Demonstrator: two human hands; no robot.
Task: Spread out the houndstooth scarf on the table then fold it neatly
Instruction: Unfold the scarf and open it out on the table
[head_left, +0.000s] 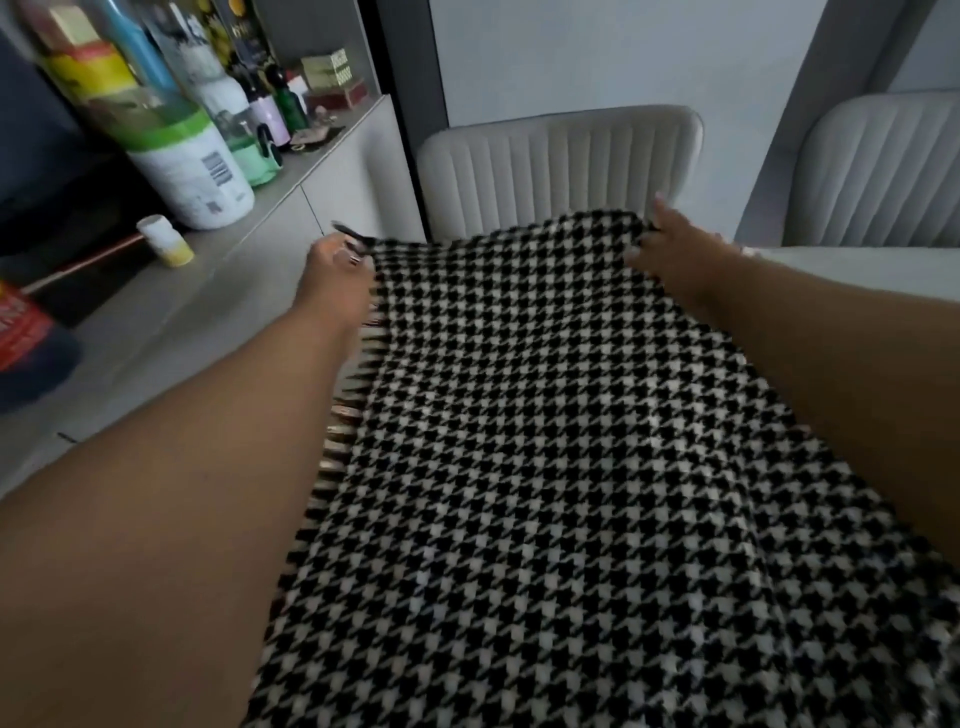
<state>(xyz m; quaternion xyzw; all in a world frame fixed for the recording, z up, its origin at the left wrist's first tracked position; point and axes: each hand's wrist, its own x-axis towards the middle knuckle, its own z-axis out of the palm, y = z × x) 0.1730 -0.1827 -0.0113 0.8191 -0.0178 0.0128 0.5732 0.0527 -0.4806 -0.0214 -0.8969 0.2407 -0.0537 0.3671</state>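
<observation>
A black-and-white houndstooth scarf (545, 441) is held stretched between two outstretched arms, filling the middle of the view. Its far left corner is pinched by the left hand (335, 270), beside the fringed edge; its far right corner is gripped by the right hand (657, 244). The corners are kept wide apart, probably so the cloth can be laid flat without wrinkles. A pale table (857, 270) is glimpsed at right, behind the scarf. A ribbed chair (561, 166) stands beyond, and bottles (192, 156) crowd a counter (156, 322) at left.
</observation>
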